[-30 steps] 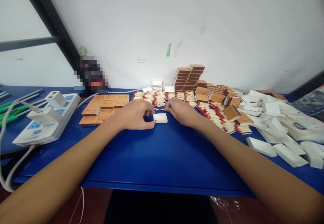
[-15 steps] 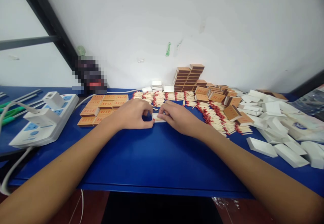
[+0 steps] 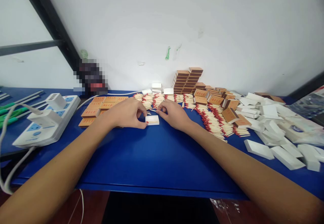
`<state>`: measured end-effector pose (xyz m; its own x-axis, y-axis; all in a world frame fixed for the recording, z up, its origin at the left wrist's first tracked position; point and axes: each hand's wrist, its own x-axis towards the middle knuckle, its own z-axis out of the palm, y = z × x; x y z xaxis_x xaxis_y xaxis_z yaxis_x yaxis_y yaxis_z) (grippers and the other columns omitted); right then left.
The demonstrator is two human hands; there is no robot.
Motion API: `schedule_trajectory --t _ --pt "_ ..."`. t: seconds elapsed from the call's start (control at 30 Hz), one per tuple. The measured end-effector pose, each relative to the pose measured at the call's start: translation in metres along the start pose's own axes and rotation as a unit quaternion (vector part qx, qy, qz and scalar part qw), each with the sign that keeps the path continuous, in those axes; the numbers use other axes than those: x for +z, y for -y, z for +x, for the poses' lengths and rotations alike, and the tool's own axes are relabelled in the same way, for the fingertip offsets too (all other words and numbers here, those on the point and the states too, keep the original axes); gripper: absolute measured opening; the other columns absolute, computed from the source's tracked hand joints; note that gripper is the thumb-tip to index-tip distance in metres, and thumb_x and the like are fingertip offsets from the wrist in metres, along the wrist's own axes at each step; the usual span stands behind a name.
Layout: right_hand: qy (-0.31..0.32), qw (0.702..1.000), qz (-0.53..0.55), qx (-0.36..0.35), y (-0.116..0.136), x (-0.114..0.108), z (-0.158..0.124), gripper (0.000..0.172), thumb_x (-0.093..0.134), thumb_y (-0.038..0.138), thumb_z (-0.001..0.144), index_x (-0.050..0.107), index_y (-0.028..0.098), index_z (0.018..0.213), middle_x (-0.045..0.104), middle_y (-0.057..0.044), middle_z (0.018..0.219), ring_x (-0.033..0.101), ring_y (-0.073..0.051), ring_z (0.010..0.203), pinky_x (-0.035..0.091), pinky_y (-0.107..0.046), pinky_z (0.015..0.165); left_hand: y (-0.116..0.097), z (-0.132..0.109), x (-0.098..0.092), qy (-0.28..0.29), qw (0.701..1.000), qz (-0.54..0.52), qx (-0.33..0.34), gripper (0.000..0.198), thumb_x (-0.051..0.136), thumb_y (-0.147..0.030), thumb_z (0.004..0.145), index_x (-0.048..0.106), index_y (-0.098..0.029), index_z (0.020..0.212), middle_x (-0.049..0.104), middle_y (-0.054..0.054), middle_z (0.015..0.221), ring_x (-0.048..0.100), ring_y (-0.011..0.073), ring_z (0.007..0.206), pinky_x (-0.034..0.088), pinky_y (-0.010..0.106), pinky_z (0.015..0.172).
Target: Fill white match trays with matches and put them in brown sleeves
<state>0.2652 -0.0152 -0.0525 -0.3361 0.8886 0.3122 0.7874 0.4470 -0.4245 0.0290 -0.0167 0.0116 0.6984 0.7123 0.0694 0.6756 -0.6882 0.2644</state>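
White, the matchbox tray (image 3: 152,119) is pinched by the left hand (image 3: 128,113), far from the front edge of the table (image 3: 162,163), best kept steady, while whether anything is gripped by the right hand (image 3: 174,115) near matches (image 3: 157,100) cannot be told.

A white power strip (image 3: 54,131) bearing two plugs (image 3: 45,117) lies near green-ended rods (image 3: 11,114), a green scrap (image 3: 167,53) on the wall (image 3: 233,31)

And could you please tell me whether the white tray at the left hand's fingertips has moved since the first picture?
Yes, the white tray has shifted slightly left, judged against the white boxes stacked behind it.
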Motion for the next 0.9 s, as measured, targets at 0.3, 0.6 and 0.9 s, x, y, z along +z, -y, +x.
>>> schedule_trajectory --t 0.3,0.6,0.9 --pt "0.022 0.999 -0.044 0.003 -0.015 -0.018 -0.009 0.011 0.056 0.023 0.104 0.063 0.019 0.097 0.068 -0.010 0.106 0.062 -0.022 0.088 0.044 -0.034 0.077 -0.007 0.002 0.004 -0.023 1.000 0.009 -0.006 0.027 0.077 -0.039 0.074 0.081 -0.018 0.090 0.069 0.000 0.068 0.058 0.0141 0.059 0.038 0.028 0.059" --pt "0.030 0.998 -0.048 -0.020 -0.028 -0.028 -0.018 0.011 0.057 0.015 0.098 0.063 0.020 0.090 0.068 -0.007 0.100 0.060 -0.021 0.089 0.042 -0.032 0.076 -0.013 0.003 0.006 -0.033 0.999 0.016 0.005 0.024 0.077 -0.038 0.075 0.081 -0.019 0.088 0.068 0.000 0.070 0.056 0.0147 0.061 0.036 0.029 0.060" --pt "0.038 0.998 -0.049 -0.027 -0.025 -0.025 -0.016 0.009 0.062 0.025 0.102 0.066 0.020 0.096 0.067 -0.008 0.100 0.060 -0.022 0.089 0.043 -0.033 0.078 -0.016 0.002 0.006 -0.048 0.999 0.021 0.011 0.025 0.076 -0.038 0.076 0.081 -0.018 0.091 0.068 0.000 0.071 0.058 0.0150 0.064 0.037 0.029 0.061"
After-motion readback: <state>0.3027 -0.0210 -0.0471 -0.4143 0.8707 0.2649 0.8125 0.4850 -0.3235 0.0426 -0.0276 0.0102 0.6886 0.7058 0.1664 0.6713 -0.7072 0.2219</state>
